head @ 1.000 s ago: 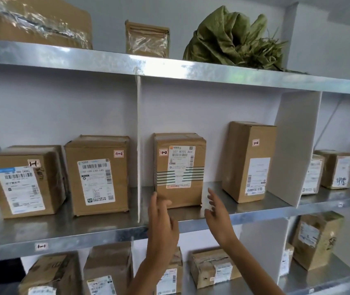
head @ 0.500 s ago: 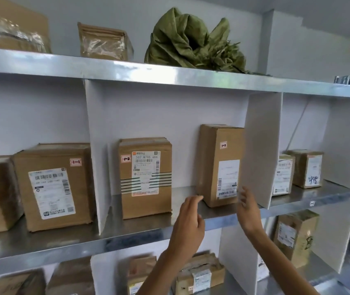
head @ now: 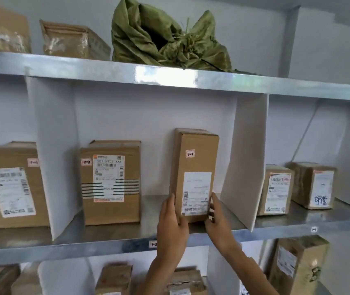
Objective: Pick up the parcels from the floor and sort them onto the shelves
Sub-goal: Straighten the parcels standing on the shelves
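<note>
A tall narrow cardboard parcel (head: pixel 195 162) with a white label and a "1-2" tag stands upright on the middle metal shelf (head: pixel 114 243), in the bay between two white dividers. My left hand (head: pixel 172 228) presses its lower left edge and my right hand (head: pixel 218 222) presses its lower right edge, so both hands clasp its base. A wider parcel (head: pixel 110 184), also tagged "1-2", stands to its left in the same bay.
White dividers (head: pixel 244 167) split the shelf into bays. A "1-1" box (head: pixel 12 186) sits in the left bay, two small boxes (head: pixel 297 188) in the right one. A green sack (head: pixel 165 39) and taped boxes lie on the top shelf. More parcels fill the lower shelf.
Both hands moved right and up from the shelf's front edge and closed on the tall parcel's base. The view shifted right and closer to the shelf.
</note>
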The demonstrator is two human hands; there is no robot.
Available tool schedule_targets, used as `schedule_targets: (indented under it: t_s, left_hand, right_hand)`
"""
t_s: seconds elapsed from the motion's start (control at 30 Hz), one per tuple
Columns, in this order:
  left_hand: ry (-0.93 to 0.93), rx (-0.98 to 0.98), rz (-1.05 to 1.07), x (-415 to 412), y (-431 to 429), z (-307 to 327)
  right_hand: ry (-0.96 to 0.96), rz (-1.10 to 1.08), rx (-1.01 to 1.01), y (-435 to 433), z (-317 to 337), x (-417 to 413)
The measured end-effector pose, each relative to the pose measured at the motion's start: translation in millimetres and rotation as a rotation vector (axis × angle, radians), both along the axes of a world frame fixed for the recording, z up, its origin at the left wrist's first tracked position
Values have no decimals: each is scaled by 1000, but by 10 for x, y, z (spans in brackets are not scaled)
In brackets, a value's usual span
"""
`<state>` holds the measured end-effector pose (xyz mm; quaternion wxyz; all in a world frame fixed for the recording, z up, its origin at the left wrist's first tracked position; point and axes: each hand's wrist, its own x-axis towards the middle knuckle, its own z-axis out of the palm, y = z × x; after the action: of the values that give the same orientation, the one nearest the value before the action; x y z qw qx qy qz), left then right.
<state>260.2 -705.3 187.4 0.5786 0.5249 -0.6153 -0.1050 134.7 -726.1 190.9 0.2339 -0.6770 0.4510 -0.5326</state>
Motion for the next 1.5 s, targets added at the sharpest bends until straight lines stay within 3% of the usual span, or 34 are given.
schedule_targets:
  t_s: [0.13, 0.47, 0.6, 0.7, 1.17, 1.37, 1.5]
  left_hand:
    - [-10, 78, 46, 68, -21, 12]
    - [-55, 197, 4, 122, -51, 105]
    - [2, 29, 111, 111, 131, 100]
    - [40, -113, -29, -14, 356, 56]
    - [-177, -207, -383, -1516, 718, 67]
    - [-209, -140, -393, -2327, 338, -39]
    - [-118, -86, -217, -2772, 44, -70]
  right_hand:
    - [103, -39, -41, 11, -19, 133]
    - [155, 33, 40, 41, 60, 164]
    - [148, 6, 77, 201, 137, 113]
    - [158, -97, 85, 383, 33, -78]
    - [-101, -546, -93, 712, -4, -1773]
    - [-52, -438, 3, 280, 28, -2367]
    - [53, -312, 140, 5, 26, -2670]
